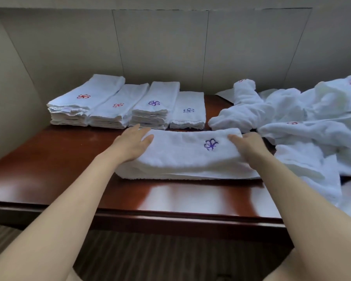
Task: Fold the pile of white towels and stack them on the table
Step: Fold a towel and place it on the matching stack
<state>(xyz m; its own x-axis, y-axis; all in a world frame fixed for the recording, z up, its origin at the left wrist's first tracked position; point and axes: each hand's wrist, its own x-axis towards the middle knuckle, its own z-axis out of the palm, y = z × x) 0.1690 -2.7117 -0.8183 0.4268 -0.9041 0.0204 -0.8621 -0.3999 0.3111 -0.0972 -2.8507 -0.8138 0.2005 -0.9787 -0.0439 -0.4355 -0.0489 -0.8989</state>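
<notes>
White folded towel [182, 157] on table [55, 159], left hand [130, 144] flat, fingers straight, right hand [249, 144] fingers curled over its end.

Views: one only, worn on the person's head.
Facing: forward and down over the table [55, 159], toward the panelled wall [160, 47] behind it.
Nearness: close; both forearms reach in from the bottom corners.
Lens: wide, bending the table's front edge.
Span: floor strip below, wall panels above.
Shared ground: no second view.
</notes>
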